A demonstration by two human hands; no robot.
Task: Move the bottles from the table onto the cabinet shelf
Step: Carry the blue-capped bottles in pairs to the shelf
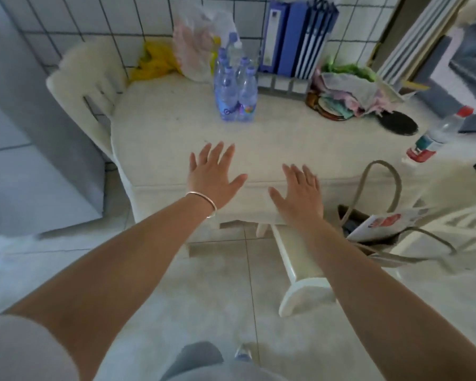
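Note:
A cluster of several clear water bottles with blue caps (235,89) stands upright near the back of the white table (286,149). My left hand (213,174), with a bracelet on the wrist, is stretched flat over the table's front part, fingers spread, holding nothing. My right hand (300,191) lies flat over the front edge of the table, fingers straight and empty. Both hands are well short of the bottles. No cabinet shelf is visible.
A red-capped bottle (437,134) lies tilted at the right edge. Blue folders (294,37), plastic bags (198,42), a cloth pile (346,92) and a black disc (399,123) crowd the back. A white chair (85,89) stands left, a tote bag (374,224) right.

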